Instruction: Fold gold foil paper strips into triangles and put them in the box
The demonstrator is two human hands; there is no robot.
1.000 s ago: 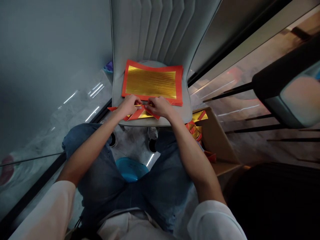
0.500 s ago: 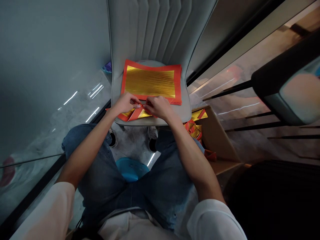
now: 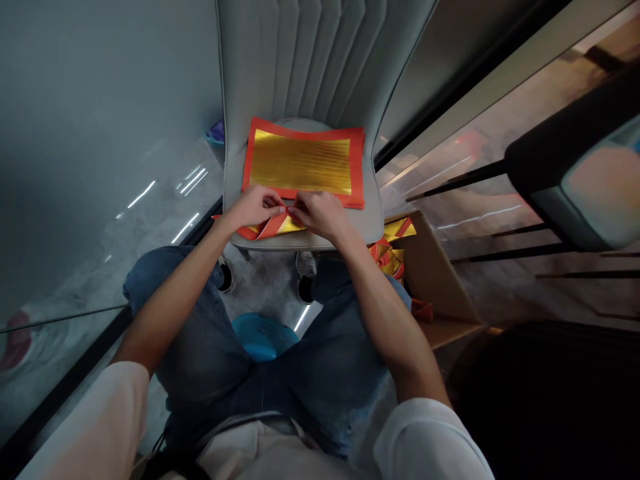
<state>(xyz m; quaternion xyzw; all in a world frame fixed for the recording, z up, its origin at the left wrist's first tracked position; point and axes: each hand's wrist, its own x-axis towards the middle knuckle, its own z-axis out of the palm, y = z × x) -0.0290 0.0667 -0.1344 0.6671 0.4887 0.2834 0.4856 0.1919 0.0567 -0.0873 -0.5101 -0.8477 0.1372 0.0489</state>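
**Me:** What do I have in hand?

**Monitor:** Your left hand and right hand pinch a folded red-and-gold paper sheet, fingers clamped on it at the front edge of the grey upholstered chair seat.

**Me:** And nearby?

**Monitor:** A flat stack of red-bordered gold paper lies just behind on the seat; folded red-and-gold pieces sit in a brown cardboard box to your right.

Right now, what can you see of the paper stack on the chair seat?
The paper stack is a flat, rectangular pile of thin sheets, its top sheet a shiny, finely lined gold panel inside a wide orange-red border. It lies on the grey chair seat, long side across the seat, slightly skewed. The right hand sits at its near edge, though contact is hard to tell.
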